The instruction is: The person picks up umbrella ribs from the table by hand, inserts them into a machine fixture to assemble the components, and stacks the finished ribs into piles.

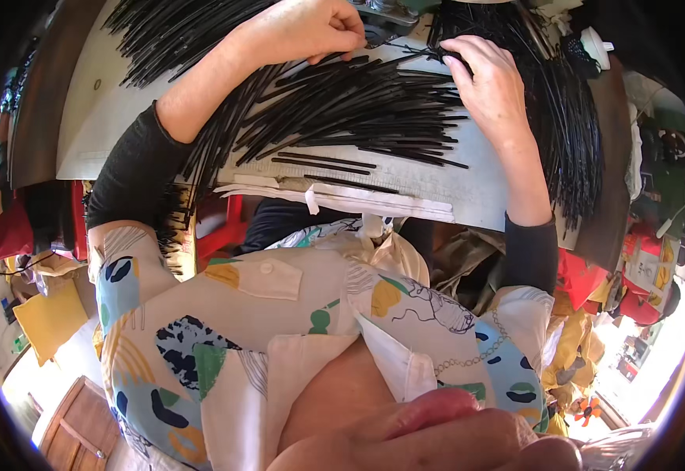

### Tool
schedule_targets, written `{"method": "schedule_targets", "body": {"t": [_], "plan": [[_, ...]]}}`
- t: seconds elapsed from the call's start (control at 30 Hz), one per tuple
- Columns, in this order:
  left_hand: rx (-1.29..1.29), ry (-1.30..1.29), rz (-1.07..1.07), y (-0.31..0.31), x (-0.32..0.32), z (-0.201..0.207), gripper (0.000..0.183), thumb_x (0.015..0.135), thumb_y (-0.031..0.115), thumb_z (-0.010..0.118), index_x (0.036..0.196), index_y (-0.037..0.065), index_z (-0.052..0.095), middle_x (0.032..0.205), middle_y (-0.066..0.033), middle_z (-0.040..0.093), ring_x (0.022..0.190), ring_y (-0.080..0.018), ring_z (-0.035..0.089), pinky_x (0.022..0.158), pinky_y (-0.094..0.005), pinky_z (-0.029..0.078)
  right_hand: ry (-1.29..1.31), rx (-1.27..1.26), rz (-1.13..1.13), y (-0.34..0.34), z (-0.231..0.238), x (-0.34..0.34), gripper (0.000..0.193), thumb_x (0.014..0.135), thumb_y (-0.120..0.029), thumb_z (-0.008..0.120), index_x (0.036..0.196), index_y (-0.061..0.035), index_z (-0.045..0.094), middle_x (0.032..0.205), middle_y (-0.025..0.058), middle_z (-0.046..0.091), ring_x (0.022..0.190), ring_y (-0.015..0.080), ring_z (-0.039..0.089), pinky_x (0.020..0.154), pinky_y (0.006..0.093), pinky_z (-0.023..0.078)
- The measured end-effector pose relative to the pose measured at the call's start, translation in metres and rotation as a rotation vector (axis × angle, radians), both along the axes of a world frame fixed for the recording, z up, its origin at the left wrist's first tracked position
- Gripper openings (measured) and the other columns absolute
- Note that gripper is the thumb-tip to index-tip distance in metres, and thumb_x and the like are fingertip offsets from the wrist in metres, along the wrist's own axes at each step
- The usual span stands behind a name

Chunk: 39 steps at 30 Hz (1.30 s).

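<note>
Black, thin, stick-like strips [350,106] lie fanned out on the pale tabletop below my hands. At the far side of them, my left hand [323,33] is closed, with its fingers curled in a pinch. A thin black strand [409,50] spans the gap between my two hands. My right hand [490,82] has its thumb and fingertips at the strand's other end, beside a dark tangle of strips. The exact grip of both hands is partly hidden. A few strips [323,163] lie apart near the table's front.
A larger bundle of black strips [174,35] rests at the far left, and another bundle [566,133] hangs along the right side. A white rolled edging [342,201] runs along the table's near edge. A white-topped object [596,49] stands at the far right.
</note>
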<state>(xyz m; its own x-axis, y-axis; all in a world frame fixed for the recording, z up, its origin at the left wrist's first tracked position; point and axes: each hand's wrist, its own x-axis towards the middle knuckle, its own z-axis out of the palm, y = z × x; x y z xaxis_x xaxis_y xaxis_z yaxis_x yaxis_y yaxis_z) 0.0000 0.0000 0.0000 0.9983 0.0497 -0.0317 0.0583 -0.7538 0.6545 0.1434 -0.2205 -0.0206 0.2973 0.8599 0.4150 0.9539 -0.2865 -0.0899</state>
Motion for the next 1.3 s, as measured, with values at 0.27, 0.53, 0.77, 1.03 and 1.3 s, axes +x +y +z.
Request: {"method": "schedule_targets", "body": {"t": [0.27, 0.53, 0.77, 1.03, 1.3], "plan": [[-0.488, 0.083, 0.062, 0.009, 0.001, -0.003, 0.023, 0.08, 0.015, 0.059, 0.092, -0.005, 0.063, 0.057, -0.0039, 0.059, 0.046, -0.0073, 0.052, 0.043, -0.02, 0.04, -0.118, -0.141, 0.113, 0.024, 0.002, -0.005, 0.009, 0.079, -0.012, 0.057, 0.084, -0.0046, 0.06, 0.083, 0.0066, 0.058, 0.086, 0.0229, 0.057, 0.078, 0.0348, 0.042], [-0.745, 0.051, 0.1, 0.01, 0.007, -0.013, 0.02, 0.084, 0.017, 0.056, 0.083, -0.001, 0.065, 0.064, -0.0023, 0.062, 0.046, -0.006, 0.052, 0.041, -0.019, 0.039, -0.078, -0.244, 0.083, 0.024, 0.012, -0.004, 0.007, 0.08, -0.01, 0.055, 0.082, -0.0041, 0.055, 0.08, 0.0088, 0.057, 0.082, 0.0262, 0.058, 0.071, 0.0384, 0.047], [-0.562, -0.007, 0.086, 0.007, 0.01, -0.026, 0.028, 0.084, 0.02, 0.059, 0.102, -0.001, 0.063, 0.08, -0.0049, 0.065, 0.051, -0.0036, 0.052, 0.041, -0.0159, 0.041, -0.091, -0.268, 0.052, 0.022, 0.011, -0.004, 0.008, 0.08, -0.012, 0.054, 0.081, -0.0041, 0.053, 0.082, 0.0098, 0.057, 0.079, 0.0288, 0.059, 0.065, 0.04, 0.047], [-0.658, -0.07, 0.121, 0.008, 0.004, -0.015, 0.027, 0.083, 0.016, 0.059, 0.104, -0.001, 0.062, 0.082, -0.0053, 0.066, 0.055, -0.0048, 0.054, 0.044, -0.0167, 0.044, 0.15, -0.155, -0.035, 0.026, 0.012, -0.012, 0.011, 0.08, -0.015, 0.055, 0.083, -0.0054, 0.052, 0.081, 0.0096, 0.06, 0.072, 0.0309, 0.06, 0.062, 0.0393, 0.047], [-0.774, -0.106, 0.096, 0.02, 0.006, -0.018, 0.029, 0.081, 0.015, 0.062, 0.105, -0.001, 0.061, 0.087, -0.0067, 0.067, 0.064, -0.0069, 0.059, 0.05, -0.0184, 0.047, 0.415, 0.0, -0.093, 0.028, 0.009, -0.017, 0.014, 0.079, -0.012, 0.058, 0.092, -0.007, 0.056, 0.078, 0.0085, 0.063, 0.07, 0.0252, 0.062, 0.063, 0.0337, 0.048]]}}
